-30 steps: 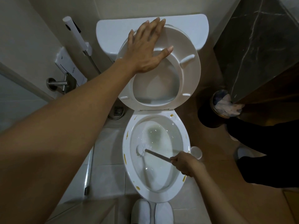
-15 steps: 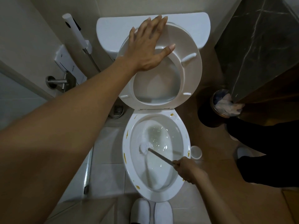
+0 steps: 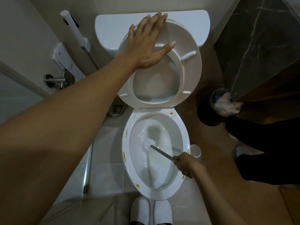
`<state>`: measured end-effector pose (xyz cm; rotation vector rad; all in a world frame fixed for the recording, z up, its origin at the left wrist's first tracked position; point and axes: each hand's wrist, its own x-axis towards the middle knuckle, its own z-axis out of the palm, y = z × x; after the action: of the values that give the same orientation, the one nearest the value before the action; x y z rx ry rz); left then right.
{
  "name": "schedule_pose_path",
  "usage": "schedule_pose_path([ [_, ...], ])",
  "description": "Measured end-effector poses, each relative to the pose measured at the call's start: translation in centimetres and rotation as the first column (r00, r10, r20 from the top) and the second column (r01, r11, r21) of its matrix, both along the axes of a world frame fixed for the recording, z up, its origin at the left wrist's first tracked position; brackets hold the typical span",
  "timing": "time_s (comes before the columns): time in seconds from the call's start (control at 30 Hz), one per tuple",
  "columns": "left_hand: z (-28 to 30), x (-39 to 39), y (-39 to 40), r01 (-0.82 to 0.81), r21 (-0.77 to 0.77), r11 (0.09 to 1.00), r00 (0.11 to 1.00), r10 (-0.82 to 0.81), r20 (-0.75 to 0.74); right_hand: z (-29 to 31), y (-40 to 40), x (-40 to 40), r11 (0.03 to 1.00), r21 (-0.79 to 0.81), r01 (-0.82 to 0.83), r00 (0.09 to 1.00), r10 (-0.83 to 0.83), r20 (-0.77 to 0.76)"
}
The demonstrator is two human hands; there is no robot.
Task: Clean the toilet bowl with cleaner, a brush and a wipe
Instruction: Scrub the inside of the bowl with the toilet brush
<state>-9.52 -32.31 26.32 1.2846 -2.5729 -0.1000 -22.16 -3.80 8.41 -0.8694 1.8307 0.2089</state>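
Note:
The white toilet bowl (image 3: 181, 127) stands open below me, with yellow-brown spots along its rim. My right hand (image 3: 185, 166) grips the grey handle of a toilet brush (image 3: 148, 144) at the bowl's right edge. The white brush head rests on the inner left wall, just above the water. The raised seat and lid (image 3: 190, 65) lean toward the tank (image 3: 113, 30). My left hand (image 3: 146, 44) lies flat against the seat's upper left, fingers spread and holding nothing.
A bin (image 3: 225, 103) with crumpled paper stands right of the toilet. A small white cup (image 3: 195, 151) sits on the floor by the bowl's right side. Another person's dark legs (image 3: 267, 143) fill the right. White slippers (image 3: 151, 211) sit at the bottom and a spray hose (image 3: 73, 28) hangs at the left.
The brush head has shifted slightly along the bowl's left inner wall and the water is stirred. My right hand slid a little lower along the rim. My left hand stays on the seat.

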Motion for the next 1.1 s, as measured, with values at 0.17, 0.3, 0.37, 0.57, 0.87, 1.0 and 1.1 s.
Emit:
schedule_pose_path([
  [0.17, 0.0, 0.0, 0.1, 0.003, 0.006, 1.0, 1.0, -0.003, -0.003, -1.2, -1.5, 0.3, 0.996, -0.083, -0.035, 0.997, 0.03, -0.067],
  [0.3, 0.0, 0.0, 0.2, 0.003, -0.001, 1.0, 1.0, -0.003, -0.003, -1.5, -2.2, 0.0, 0.986, -0.15, -0.073, 0.995, 0.063, -0.071],
  [0.37, 0.0, 0.0, 0.1, 0.0, 0.002, 1.0, 1.0, 0.0, 0.003, -1.9, -1.9, -0.5, 0.983, -0.171, -0.066, 0.995, 0.052, -0.087],
  [0.57, 0.0, 0.0, 0.1, 0.006, -0.002, 1.0, 1.0, -0.006, 0.001, -2.2, 0.7, -1.8, 0.98, -0.2, 0.014, 0.992, -0.039, -0.122],
  [0.87, 0.1, 0.1, 0.1, 0.01, 0.016, 1.0, 1.0, -0.01, -0.006, -2.7, -3.7, 0.3, 0.992, -0.122, 0.022, 0.986, -0.041, -0.159],
  [1.0, 0.1, 0.1, 0.2, 0.005, 0.014, 1.0, 1.0, -0.005, -0.009, -0.6, -3.3, -0.8, 0.993, -0.109, -0.05, 0.983, 0.03, -0.181],
  [1.1, 0.1, 0.0, 0.1, 0.006, 0.012, 1.0, 1.0, -0.006, 0.004, 1.0, -3.0, -2.5, 0.989, -0.144, 0.019, 0.986, -0.042, -0.162],
])
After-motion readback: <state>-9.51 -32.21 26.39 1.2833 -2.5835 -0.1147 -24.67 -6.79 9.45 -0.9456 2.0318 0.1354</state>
